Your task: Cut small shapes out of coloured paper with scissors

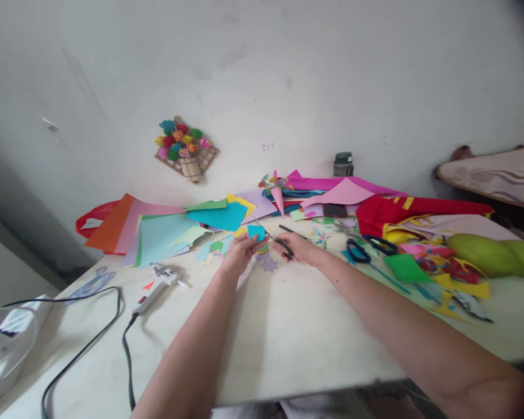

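Between the fingertips of my left hand (241,251) is a small blue piece of paper (256,233), held just above the table. My right hand (297,249) is closed round the dark handles of a pair of scissors (268,235), whose blades point up and left beside the blue paper. Whether the blades touch the paper I cannot tell. Under and around my hands lie small paper cutouts, among them a pale purple flower shape (269,265) and a green and orange piece (216,247).
Coloured paper sheets (163,235) spread at the back left. A glue gun (155,291) with a black cord lies on the left, near a white power strip (15,334). Larger scissors (367,245), paper scraps (408,267) and a green bag-like thing (484,255) are on the right.
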Available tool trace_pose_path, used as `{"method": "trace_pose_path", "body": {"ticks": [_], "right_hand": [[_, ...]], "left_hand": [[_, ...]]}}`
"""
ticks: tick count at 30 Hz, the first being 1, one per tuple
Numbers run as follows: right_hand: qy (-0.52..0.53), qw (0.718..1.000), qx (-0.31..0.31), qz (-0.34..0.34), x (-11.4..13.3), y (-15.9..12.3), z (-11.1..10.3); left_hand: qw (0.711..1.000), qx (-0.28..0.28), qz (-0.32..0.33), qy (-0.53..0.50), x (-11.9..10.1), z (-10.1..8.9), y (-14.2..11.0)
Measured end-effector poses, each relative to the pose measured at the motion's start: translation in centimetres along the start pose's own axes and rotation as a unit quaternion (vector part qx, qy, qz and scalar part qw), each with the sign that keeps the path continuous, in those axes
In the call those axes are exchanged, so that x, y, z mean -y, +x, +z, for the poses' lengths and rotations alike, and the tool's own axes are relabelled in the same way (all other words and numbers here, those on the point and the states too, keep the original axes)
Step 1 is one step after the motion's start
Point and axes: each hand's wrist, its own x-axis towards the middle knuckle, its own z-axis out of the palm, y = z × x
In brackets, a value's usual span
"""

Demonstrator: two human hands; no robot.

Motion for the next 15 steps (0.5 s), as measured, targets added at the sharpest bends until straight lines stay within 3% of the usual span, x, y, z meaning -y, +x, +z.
{"method": "trace_pose_path", "body": {"ticks": [8,15], "right_hand": [[0.012,1.000,-0.010,0.018,0.2,0.0,0.0],[0.019,0.998,-0.027,0.044,1.3,-0.4,-0.4]], "left_hand": [[1.000,0.014,0.002,0.000,0.1,-0.2,0.1],[1.000,-0.013,-0.008,0.008,0.2,-0.3,0.3]]}}
